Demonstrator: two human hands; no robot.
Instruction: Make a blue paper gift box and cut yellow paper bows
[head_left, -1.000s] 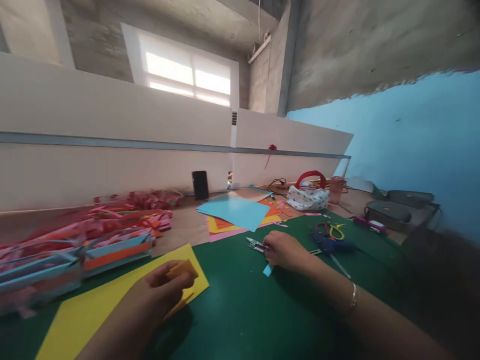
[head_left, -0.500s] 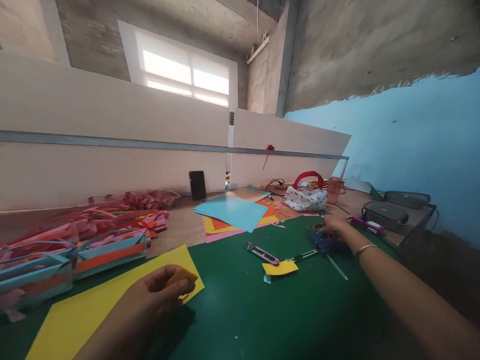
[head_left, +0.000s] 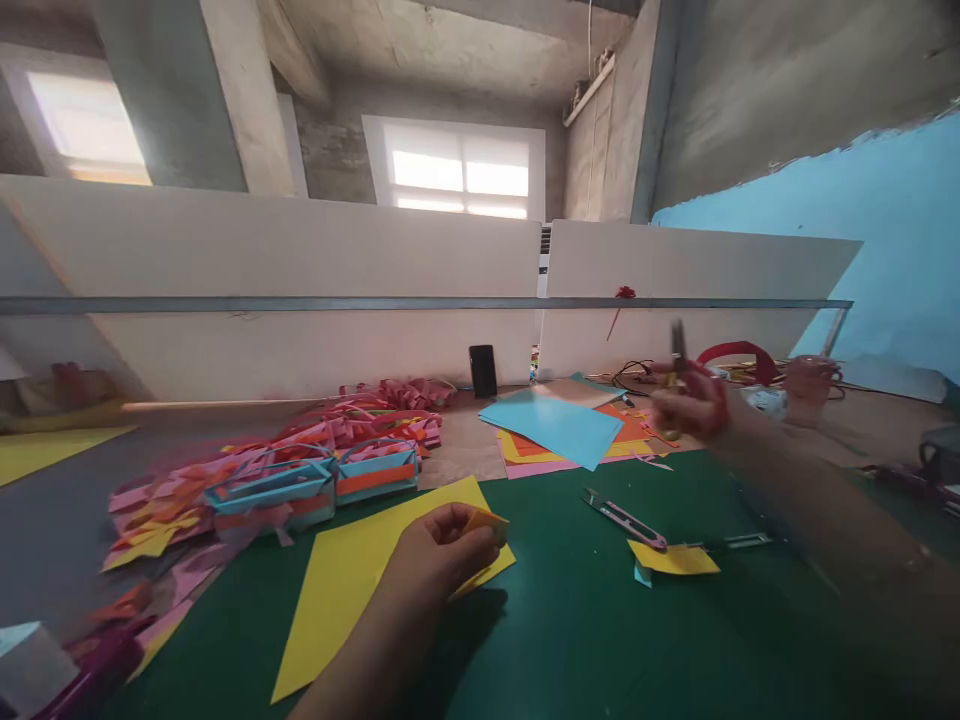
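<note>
**Both hands closed on something: folded paper in the left, scissors in the right**

The left hand's (head_left: 439,548) fingertips are pinched narrow on a small folded yellow piece (head_left: 487,522), thumb above and fingers below, and hold it just over the near corner of a large yellow sheet (head_left: 352,580). That sheet lies flat under the hand on a green mat (head_left: 570,640).

The right hand (head_left: 694,402) is raised off the mat, well apart from the left and further out. Its fingers are curled shut through the red handles of a pair of scissors (head_left: 679,350), with the blades pointing up. The hand is blurred, so the exact grip on the handles cannot be made out.

Between the two hands, on the mat, lie pink snips (head_left: 626,518). Just beside them is a yellow scrap (head_left: 675,558) with a thin metal tool (head_left: 733,542) at its far edge.

Below and beyond the right hand, a blue sheet (head_left: 559,422) tops a stack of coloured paper (head_left: 525,462). A dark phone (head_left: 484,370) stands upright behind the stack, against the white partition (head_left: 300,350).

Out past the left hand's fingers stand blue-and-orange paper baskets (head_left: 375,470), amid a heap of pink and red strips (head_left: 390,400).
</note>
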